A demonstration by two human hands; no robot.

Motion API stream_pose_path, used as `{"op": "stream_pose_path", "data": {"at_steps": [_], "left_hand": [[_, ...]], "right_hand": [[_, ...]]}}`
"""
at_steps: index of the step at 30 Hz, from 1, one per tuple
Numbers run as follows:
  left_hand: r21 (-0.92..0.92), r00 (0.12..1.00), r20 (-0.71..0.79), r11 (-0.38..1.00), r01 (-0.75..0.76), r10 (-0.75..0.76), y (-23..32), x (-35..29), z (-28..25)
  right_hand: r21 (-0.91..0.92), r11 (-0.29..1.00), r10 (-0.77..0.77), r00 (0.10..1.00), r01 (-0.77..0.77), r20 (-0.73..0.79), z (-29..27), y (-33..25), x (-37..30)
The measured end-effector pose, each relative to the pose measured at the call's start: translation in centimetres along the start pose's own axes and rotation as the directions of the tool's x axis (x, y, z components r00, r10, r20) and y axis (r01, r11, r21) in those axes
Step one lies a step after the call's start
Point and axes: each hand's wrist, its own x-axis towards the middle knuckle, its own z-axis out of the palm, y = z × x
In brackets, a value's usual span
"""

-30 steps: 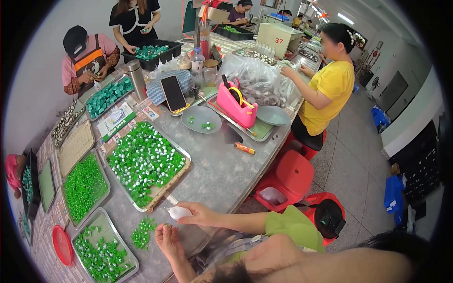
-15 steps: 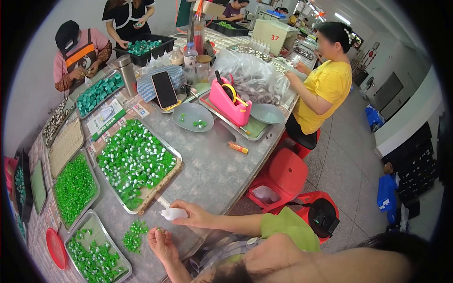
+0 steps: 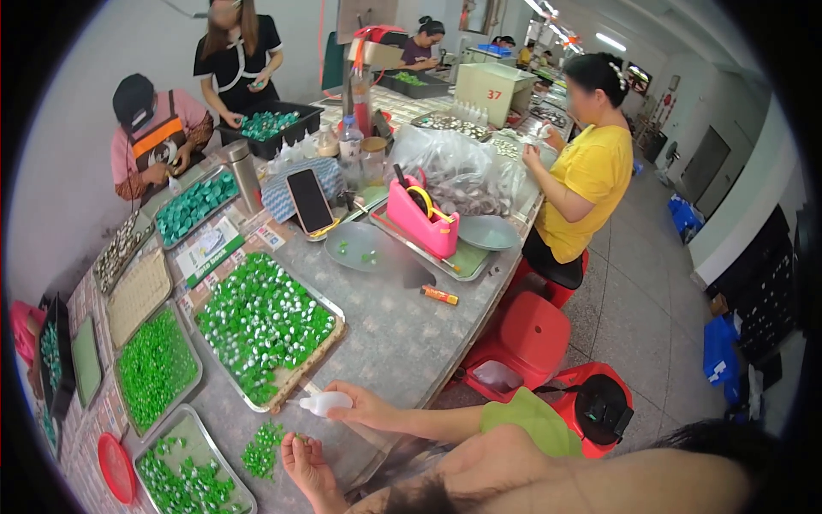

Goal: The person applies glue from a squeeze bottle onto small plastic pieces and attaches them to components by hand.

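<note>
My right hand (image 3: pixel 370 406) is closed around a small white squeeze bottle (image 3: pixel 326 403), held tilted with its thin nozzle pointing left. Just below the nozzle, the fingers of my left hand (image 3: pixel 306 467) are pinched together on a small green piece (image 3: pixel 300 439), mostly hidden by the fingertips. Beside that hand, a loose pile of small green pieces (image 3: pixel 259 449) lies on the table. A large tray (image 3: pixel 341 315) above holds many green pieces topped with white-and-black bits. Nearest the lower edge, a metal tray (image 3: pixel 248 497) carries more of these topped pieces.
A tray of plain green pieces (image 3: pixel 154 368) and a red dish (image 3: pixel 116 467) stand at left. Farther back are a pink tape dispenser (image 3: pixel 419 218), a phone (image 3: pixel 310 201) and a steel flask (image 3: pixel 243 177). A co-worker in yellow (image 3: pixel 591 184) sits by red stools (image 3: pixel 535 330).
The view has shifted, so the whole scene sits lower and farther right. My right hand still holds the bottle, now with its nozzle slightly higher over my pinched left fingers.
</note>
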Motion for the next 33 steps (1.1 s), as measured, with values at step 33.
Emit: {"op": "stream_pose_path", "data": {"at_steps": [33], "left_hand": [[-0.037,0.999,0.013,0.999,0.036,-0.035,0.0,0.1,-0.2]], "right_hand": [[0.057,0.998,-0.013,0.997,0.017,-0.073,-1.0,-1.2,0.3]]}}
